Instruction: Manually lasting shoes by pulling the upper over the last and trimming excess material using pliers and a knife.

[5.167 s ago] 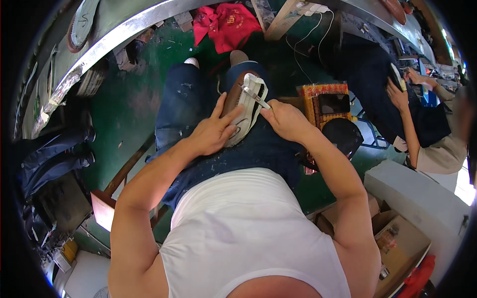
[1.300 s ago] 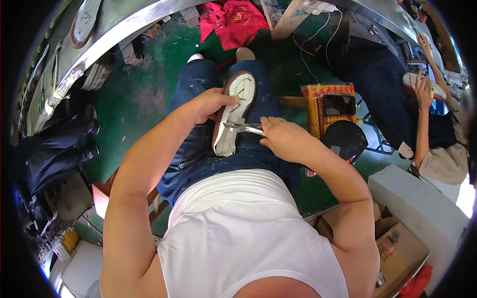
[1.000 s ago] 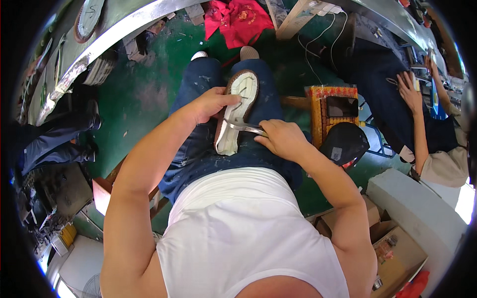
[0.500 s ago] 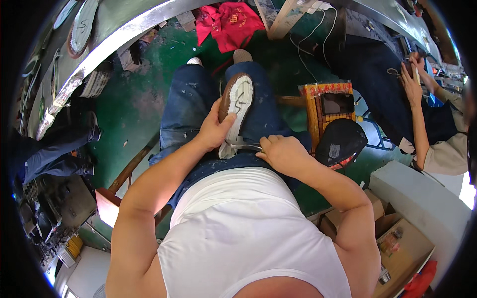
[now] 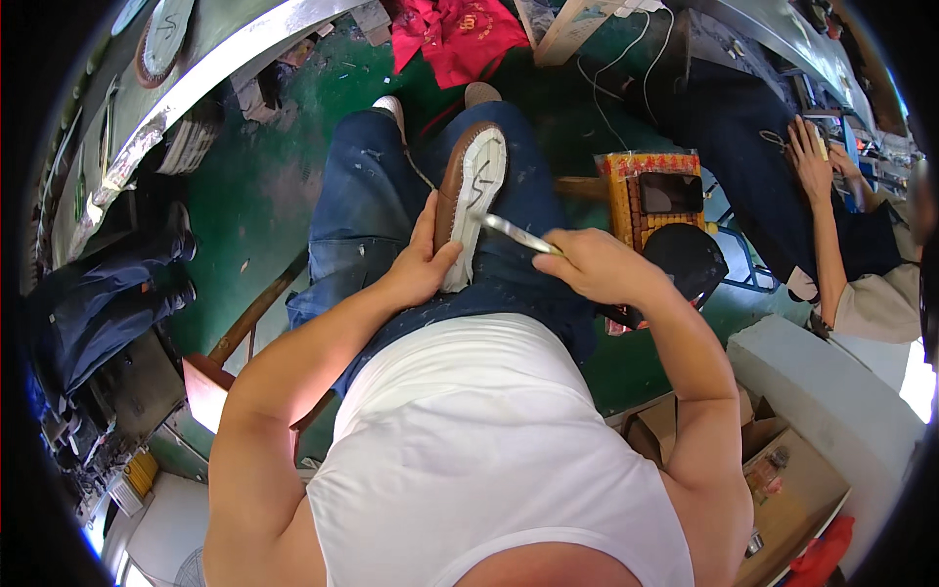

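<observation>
A shoe with a brown rim and an off-white underside (image 5: 481,176), marked with a dark scrawl, lies lengthwise over my jeans (image 5: 357,215). My left hand (image 5: 423,262) grips its left edge near the heel end, thumb on the pale face and fingers along the brown side. In my closed right hand (image 5: 597,266) is a slim silvery metal tool (image 5: 523,236), slanting up and left. Its far end is at the middle of the shoe's underside. That end is blurred, and I cannot tell whether it touches.
At right, a black phone (image 5: 671,193) and a dark cap (image 5: 685,256) rest on a beaded seat (image 5: 626,201). Beyond works another person (image 5: 827,196). A metal-edged bench (image 5: 235,73) curves across the upper left. A red garment (image 5: 458,39) lies ahead; cardboard boxes (image 5: 797,489) stand lower right.
My right hand has lifted the metal tool from the shoe's heel end to its middle, moving up and right. The left hand still holds the shoe, slightly lower on its edge.
</observation>
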